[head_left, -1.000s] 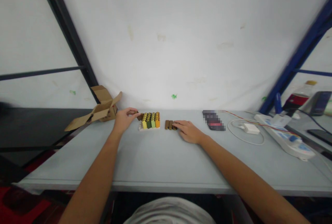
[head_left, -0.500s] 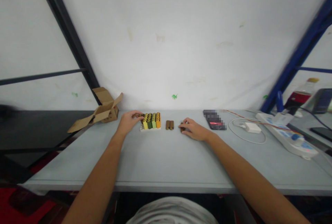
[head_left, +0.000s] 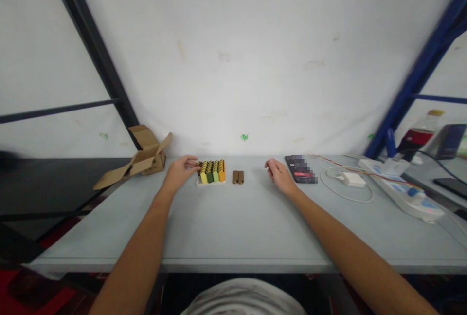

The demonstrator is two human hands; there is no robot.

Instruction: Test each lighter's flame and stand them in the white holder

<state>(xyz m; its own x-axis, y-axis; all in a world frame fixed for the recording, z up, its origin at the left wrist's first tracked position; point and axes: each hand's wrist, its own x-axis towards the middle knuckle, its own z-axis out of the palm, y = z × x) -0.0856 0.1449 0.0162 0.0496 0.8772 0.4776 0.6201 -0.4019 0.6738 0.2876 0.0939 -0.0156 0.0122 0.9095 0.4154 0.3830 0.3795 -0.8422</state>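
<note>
Several small blocks point(head_left: 213, 174) in yellow, dark green, light green and orange, with dark zigzag tops, stand in rows on a white base point(head_left: 211, 184). At the left side of these rows is my left hand point(head_left: 181, 171), its fingertips closed at a brown piece point(head_left: 199, 166) on the edge. Two brown pieces point(head_left: 238, 177) lie side by side on the table, right of the block set. My right hand point(head_left: 279, 174) is curled just left of the phone; whether something is inside its fingers is hidden.
An open cardboard box point(head_left: 155, 159) stands at the back left. To the right are a black phone point(head_left: 301, 169), a white charger point(head_left: 353, 179) with cable, a white power strip point(head_left: 404, 193) and a bottle point(head_left: 419, 135) of dark drink. A wall point(head_left: 241, 62) rises behind the table.
My right hand has moved right, away from the brown pieces, and its fingers have curled in. The brown item that was under it no longer shows on the table. My left hand has barely moved.
</note>
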